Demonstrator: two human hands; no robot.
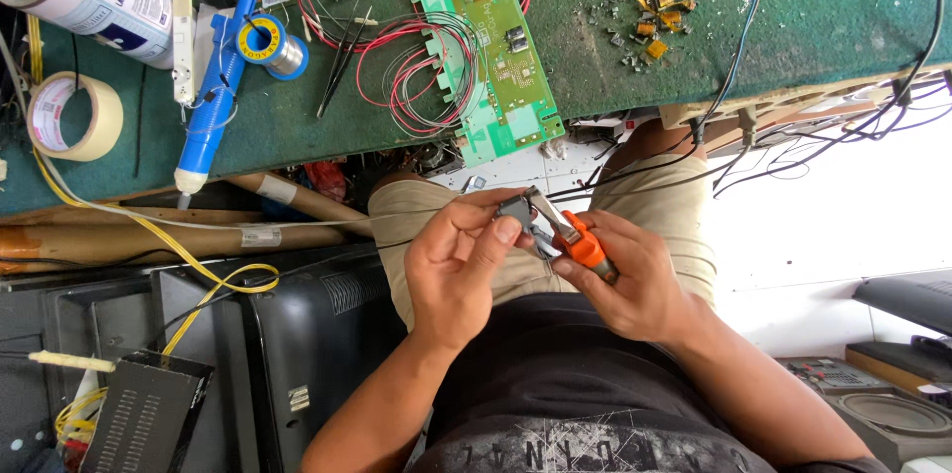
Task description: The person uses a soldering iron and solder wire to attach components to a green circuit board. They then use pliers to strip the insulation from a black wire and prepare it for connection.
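One green-matted workbench (813, 7) (cluttered), white floor (823, 225) beneath.

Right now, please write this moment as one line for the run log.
left hand: holds small grey part | right hand: holds orange-handled pliers at the part | green circuit board: on bench

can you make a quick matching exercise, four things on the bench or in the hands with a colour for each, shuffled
Things:
1. circuit board
2. pliers handle, in the right hand
3. solder sucker
4. tape roll

Colours:
a. blue
b. cream
c. green
d. orange

Pairs: 1-c, 2-d, 3-a, 4-b
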